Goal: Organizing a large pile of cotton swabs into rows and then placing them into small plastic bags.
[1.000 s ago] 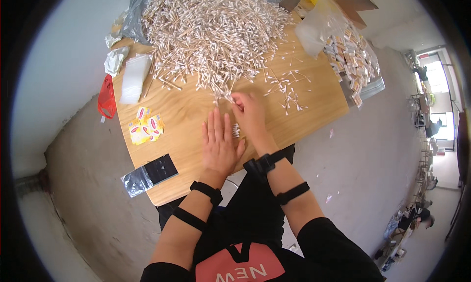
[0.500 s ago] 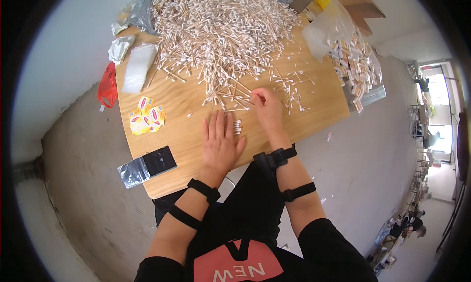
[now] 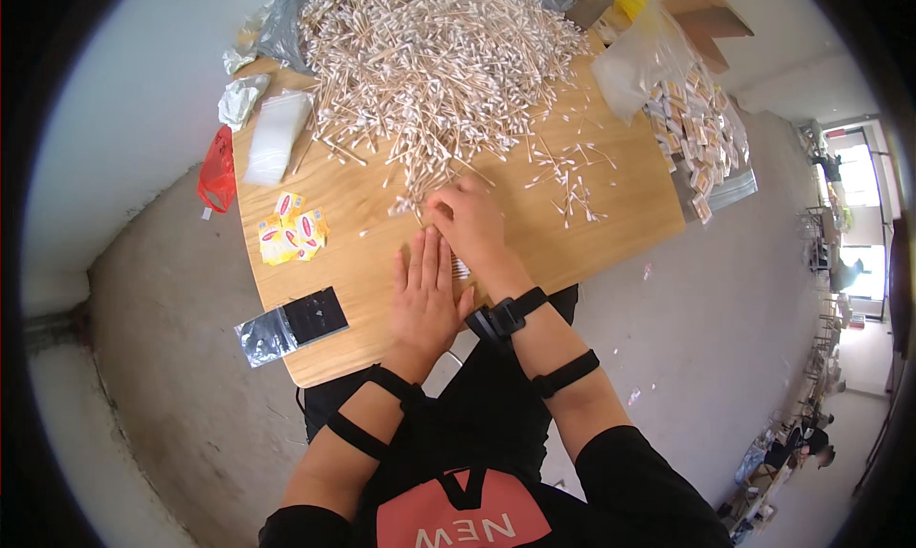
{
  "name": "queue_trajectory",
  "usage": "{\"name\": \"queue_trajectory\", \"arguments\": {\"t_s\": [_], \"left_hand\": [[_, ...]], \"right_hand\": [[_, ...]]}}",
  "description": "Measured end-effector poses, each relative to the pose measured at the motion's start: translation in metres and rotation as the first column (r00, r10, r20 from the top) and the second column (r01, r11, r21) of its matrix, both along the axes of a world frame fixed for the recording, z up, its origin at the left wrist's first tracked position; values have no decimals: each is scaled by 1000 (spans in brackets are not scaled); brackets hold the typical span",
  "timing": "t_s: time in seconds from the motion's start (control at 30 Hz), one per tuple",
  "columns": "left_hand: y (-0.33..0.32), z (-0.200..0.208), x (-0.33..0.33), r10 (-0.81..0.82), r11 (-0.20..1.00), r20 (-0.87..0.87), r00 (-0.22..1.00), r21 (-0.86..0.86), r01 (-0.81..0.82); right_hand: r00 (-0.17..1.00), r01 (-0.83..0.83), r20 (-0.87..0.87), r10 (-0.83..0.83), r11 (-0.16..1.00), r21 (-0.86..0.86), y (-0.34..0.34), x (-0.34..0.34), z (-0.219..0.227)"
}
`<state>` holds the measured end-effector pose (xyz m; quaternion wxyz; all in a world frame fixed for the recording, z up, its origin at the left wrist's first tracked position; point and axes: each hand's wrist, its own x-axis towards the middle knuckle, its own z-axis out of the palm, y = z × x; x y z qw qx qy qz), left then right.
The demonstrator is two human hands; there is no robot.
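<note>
My left hand (image 3: 423, 295) lies flat on the wooden table, fingers straight and close together. Beside its index finger, a row of cotton swabs (image 3: 460, 268) pokes out, partly covered by both hands. Just beyond the left fingertips, my right hand (image 3: 469, 222) is curled in a pinch at the near tip of a big heap of cotton swabs (image 3: 439, 81). Slightly blurred swab ends (image 3: 405, 206) show at its fingertips, so it seems to grip some swabs; how many is hidden.
Yellow-and-white printed cards (image 3: 292, 230) and a black packet in clear film (image 3: 316, 316) lie on the left. Clear plastic bags (image 3: 279, 138) rest behind them. Loose swabs (image 3: 575, 186) are scattered right of the heap. A bag of small packs (image 3: 701, 138) sits at the right edge.
My right hand has moved left along the heap's near edge, toward the left fingertips. Swabs at the heap's tip have shifted. The left hand stays flat, nearly in place.
</note>
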<state>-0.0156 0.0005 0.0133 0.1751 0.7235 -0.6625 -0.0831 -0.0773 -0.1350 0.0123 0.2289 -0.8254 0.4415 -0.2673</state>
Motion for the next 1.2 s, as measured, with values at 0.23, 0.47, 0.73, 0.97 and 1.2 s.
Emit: {"name": "queue_trajectory", "arguments": {"t_s": [0.23, 0.47, 0.73, 0.97, 1.2], "left_hand": [[0, 2, 3, 23, 1000, -35, 999, -9, -23], [-2, 3, 2, -3, 1000, -58, 998, -30, 1], [-1, 7, 3, -5, 1000, -80, 997, -12, 4], [-3, 7, 1, -16, 1000, -74, 997, 3, 16], [-2, 2, 2, 5, 999, -79, 997, -41, -8]], "right_hand": [[970, 109, 183, -161, 958, 264, -4, -17, 12], [989, 85, 88, -122, 934, 346, -14, -20, 17], [999, 10, -31, -8, 997, 80, 6, 0, 13], [992, 99, -94, -83, 978, 184, 3, 0, 17], [890, -157, 436, -129, 813, 561, -4, -44, 38]]}}
